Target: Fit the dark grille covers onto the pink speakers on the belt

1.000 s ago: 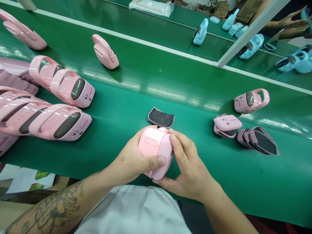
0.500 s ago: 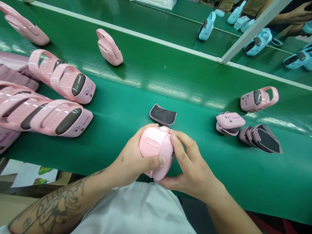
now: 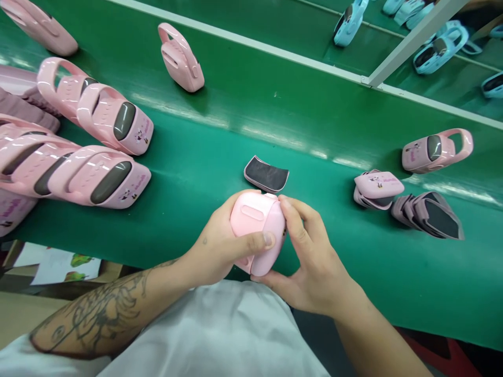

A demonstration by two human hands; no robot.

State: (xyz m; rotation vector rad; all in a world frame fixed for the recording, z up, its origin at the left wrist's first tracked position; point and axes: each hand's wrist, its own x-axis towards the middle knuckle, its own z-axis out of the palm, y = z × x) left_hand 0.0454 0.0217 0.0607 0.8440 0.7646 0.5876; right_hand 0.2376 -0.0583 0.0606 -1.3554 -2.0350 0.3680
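Both my hands hold one pink plastic housing (image 3: 257,228) just above the near edge of the green conveyor belt (image 3: 236,120). My left hand (image 3: 216,246) wraps it from the left, thumb across its lower face. My right hand (image 3: 310,262) grips its right side, fingers pressed on the edge. A dark curved panel with a pink rim (image 3: 266,174) lies on the belt right behind the housing.
Several finished pink units with dark windows (image 3: 98,178) lie stacked at the left. One pink unit (image 3: 181,57) stands farther back. At the right lie a pink cover (image 3: 378,187), a pile of dark panels (image 3: 430,214) and another pink unit (image 3: 436,149). Blue units (image 3: 440,50) sit beyond a white rail.
The view has shifted slightly, so everything sits a little higher and to the right in frame. Both hands still grip the pink housing the same way.
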